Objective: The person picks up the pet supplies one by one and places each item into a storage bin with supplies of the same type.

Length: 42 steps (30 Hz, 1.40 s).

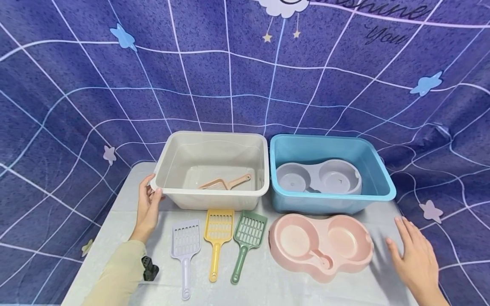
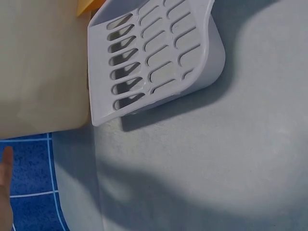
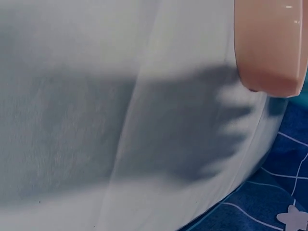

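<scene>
My left hand (image 1: 148, 208) grips the near left corner of a beige plastic litter box (image 1: 214, 199), with the thumb on the front and the fingers along the side. In that box lies a peach-coloured litter scoop (image 1: 231, 183). My right hand (image 1: 416, 255) is held over the table's right side, fingers extended, apart from the pink double pet bowl (image 1: 323, 246). Below the beige box lie a lavender scoop (image 1: 186, 250), a yellow scoop (image 1: 216, 246) and a green scoop (image 1: 245, 242). The lavender scoop (image 2: 154, 53) is close in the left wrist view.
A blue litter box (image 1: 333, 204) stands right of the beige one and holds a grey double bowl (image 1: 319, 176). The table (image 1: 153, 293) has a pale cover. Behind it hangs a dark blue patterned curtain (image 1: 245, 76). A black device (image 1: 150, 268) sits at my left wrist.
</scene>
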{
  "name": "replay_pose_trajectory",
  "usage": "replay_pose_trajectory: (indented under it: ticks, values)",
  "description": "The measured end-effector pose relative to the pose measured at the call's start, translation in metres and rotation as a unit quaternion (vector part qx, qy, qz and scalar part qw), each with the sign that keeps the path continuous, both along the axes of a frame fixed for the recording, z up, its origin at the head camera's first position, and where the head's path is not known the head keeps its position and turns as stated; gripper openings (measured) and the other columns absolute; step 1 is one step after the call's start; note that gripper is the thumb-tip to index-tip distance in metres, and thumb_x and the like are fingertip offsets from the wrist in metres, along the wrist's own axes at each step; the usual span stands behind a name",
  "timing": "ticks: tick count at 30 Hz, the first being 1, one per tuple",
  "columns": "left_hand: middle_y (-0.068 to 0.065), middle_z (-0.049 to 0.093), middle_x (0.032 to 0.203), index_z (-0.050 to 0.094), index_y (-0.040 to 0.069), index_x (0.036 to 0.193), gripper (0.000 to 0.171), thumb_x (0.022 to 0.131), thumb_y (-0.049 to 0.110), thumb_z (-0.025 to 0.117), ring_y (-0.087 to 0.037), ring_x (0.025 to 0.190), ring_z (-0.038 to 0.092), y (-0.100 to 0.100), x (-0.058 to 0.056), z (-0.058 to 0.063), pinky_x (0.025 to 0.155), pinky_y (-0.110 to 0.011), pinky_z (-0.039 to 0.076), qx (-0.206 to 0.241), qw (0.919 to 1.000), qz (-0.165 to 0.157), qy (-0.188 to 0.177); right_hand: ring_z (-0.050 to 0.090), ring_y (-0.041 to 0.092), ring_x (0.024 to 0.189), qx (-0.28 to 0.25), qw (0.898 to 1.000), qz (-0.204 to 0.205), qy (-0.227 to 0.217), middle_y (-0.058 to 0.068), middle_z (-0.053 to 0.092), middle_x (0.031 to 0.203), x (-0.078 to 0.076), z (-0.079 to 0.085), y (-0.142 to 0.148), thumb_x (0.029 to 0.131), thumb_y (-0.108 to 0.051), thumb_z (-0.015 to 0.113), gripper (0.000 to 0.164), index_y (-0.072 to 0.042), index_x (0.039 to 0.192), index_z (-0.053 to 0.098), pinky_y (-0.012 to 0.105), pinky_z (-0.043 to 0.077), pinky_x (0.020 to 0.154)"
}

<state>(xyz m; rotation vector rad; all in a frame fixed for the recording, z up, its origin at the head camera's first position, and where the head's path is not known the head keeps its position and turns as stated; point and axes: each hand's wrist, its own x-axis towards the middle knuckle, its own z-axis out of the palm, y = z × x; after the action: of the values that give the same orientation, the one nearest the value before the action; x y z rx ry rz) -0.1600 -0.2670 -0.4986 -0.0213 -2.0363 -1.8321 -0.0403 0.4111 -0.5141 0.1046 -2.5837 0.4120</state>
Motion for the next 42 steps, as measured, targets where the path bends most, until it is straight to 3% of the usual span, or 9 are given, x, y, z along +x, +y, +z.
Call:
replay_pose_trajectory:
  ticks: [10, 16, 23, 30, 37, 40, 42]
  values:
    - [-0.011, 0.050, 0.123, 0.033, 0.008, 0.150, 0.048, 0.104, 0.009, 0.045, -0.009, 0.099, 0.056, 0.002, 0.000, 0.000, 0.080, -0.019, 0.051, 0.014, 0.9998, 0.003, -0.015, 0.035, 0.041, 0.138, -0.037, 0.999, -0.006, -0.012, 0.013, 0.037, 0.155, 0.007, 0.002, -0.019, 0.101, -0.030, 0.055, 0.058, -0.019, 0.154, 0.037, 0.046, 0.018, 0.120]
    - [-0.012, 0.050, 0.125, 0.036, 0.008, 0.149, 0.046, 0.103, 0.006, 0.045, -0.012, 0.104, 0.056, 0.005, -0.001, 0.003, 0.088, -0.022, 0.052, 0.062, 0.9977, 0.014, -0.025, 0.039, 0.043, 0.134, -0.053, 0.999, -0.001, -0.007, 0.014, 0.041, 0.152, 0.009, 0.007, -0.036, 0.099, -0.028, 0.058, 0.058, -0.018, 0.153, 0.039, 0.045, 0.019, 0.120]
    - [-0.010, 0.049, 0.126, 0.039, 0.008, 0.148, 0.046, 0.103, 0.004, 0.045, -0.020, 0.112, 0.054, 0.012, -0.001, 0.004, 0.092, -0.018, 0.051, 0.102, 0.9942, 0.031, -0.013, 0.044, 0.049, 0.126, -0.065, 0.998, 0.019, 0.012, 0.017, 0.045, 0.148, 0.009, 0.011, -0.056, 0.095, -0.024, 0.063, 0.060, -0.016, 0.151, 0.042, 0.051, 0.027, 0.115]
    - [-0.010, 0.050, 0.124, 0.042, 0.006, 0.146, 0.045, 0.102, 0.003, 0.047, -0.020, 0.110, 0.056, 0.013, -0.001, 0.005, 0.092, -0.018, 0.051, 0.121, 0.9920, 0.035, -0.001, 0.044, 0.044, 0.129, -0.088, 0.995, 0.035, 0.026, 0.016, 0.049, 0.145, 0.011, 0.015, -0.081, 0.097, -0.029, 0.061, 0.056, -0.014, 0.149, 0.046, 0.037, 0.023, 0.119]
    - [-0.006, 0.051, 0.126, 0.040, 0.012, 0.148, 0.047, 0.103, 0.006, 0.047, -0.020, 0.114, 0.054, 0.010, 0.001, 0.012, 0.094, -0.020, 0.050, 0.139, 0.9886, 0.016, -0.056, 0.041, 0.028, 0.137, -0.109, 0.992, 0.054, 0.019, 0.016, 0.051, 0.143, 0.013, 0.018, -0.106, 0.092, -0.020, 0.065, 0.060, -0.014, 0.148, 0.047, 0.024, 0.019, 0.119]
    - [-0.003, 0.049, 0.128, 0.037, 0.016, 0.150, 0.048, 0.104, 0.009, 0.046, -0.018, 0.116, 0.052, 0.006, 0.003, 0.018, 0.098, -0.022, 0.048, 0.140, 0.9861, -0.003, -0.090, 0.041, 0.031, 0.136, -0.121, 0.991, 0.058, 0.005, 0.018, 0.051, 0.142, 0.015, 0.020, -0.119, 0.091, -0.018, 0.067, 0.059, -0.012, 0.147, 0.048, 0.026, 0.021, 0.119]
    - [-0.002, 0.047, 0.129, 0.035, 0.018, 0.151, 0.049, 0.104, 0.011, 0.048, -0.015, 0.116, 0.052, 0.002, 0.004, 0.021, 0.100, -0.023, 0.048, 0.142, 0.9844, -0.020, -0.102, 0.044, 0.038, 0.132, -0.130, 0.990, 0.058, -0.008, 0.019, 0.053, 0.140, 0.016, 0.023, -0.130, 0.091, -0.018, 0.068, 0.059, -0.012, 0.147, 0.049, 0.036, 0.026, 0.118]
